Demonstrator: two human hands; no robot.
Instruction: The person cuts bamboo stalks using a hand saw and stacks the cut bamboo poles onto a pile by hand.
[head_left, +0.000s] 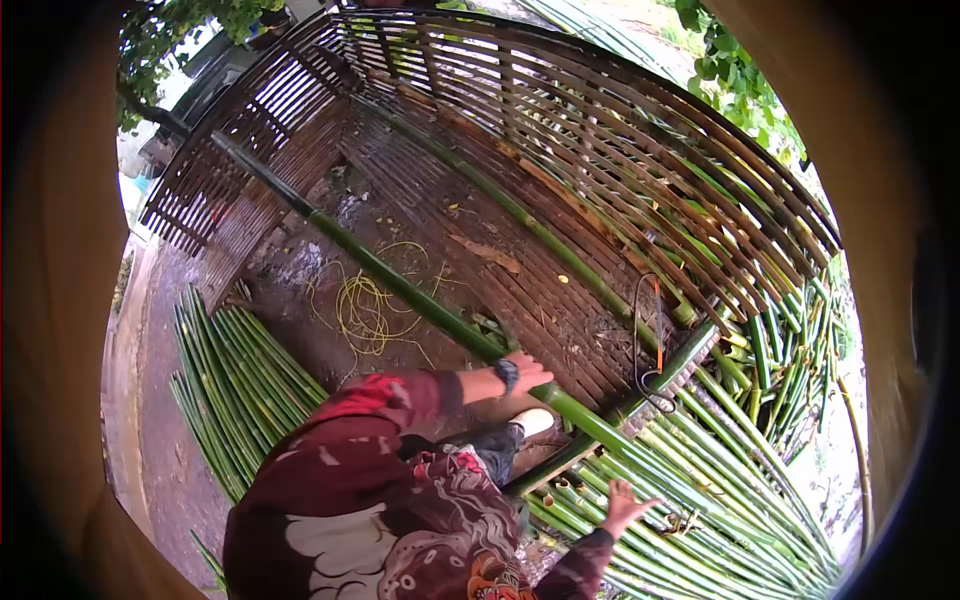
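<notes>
My left hand (525,373), with a dark watch on the wrist, is closed over a long green bamboo pole (400,285). The pole slants from the far left down past my hand to the lower right. Nothing is in my right hand (628,507), whose fingers are spread apart. It is over a fan of green bamboo poles (725,480), below the held pole. A darker bamboo crosspiece (555,468) runs under the held pole, close to my left hand.
Slatted bamboo railing (590,130) curves around the far side, above a slatted floor (575,330). Tangled yellow cord (362,315) lies on the dirt. More green poles (245,375) are stacked at left. Near the crosspiece stands a thin dark looped tool (640,345) with an orange part.
</notes>
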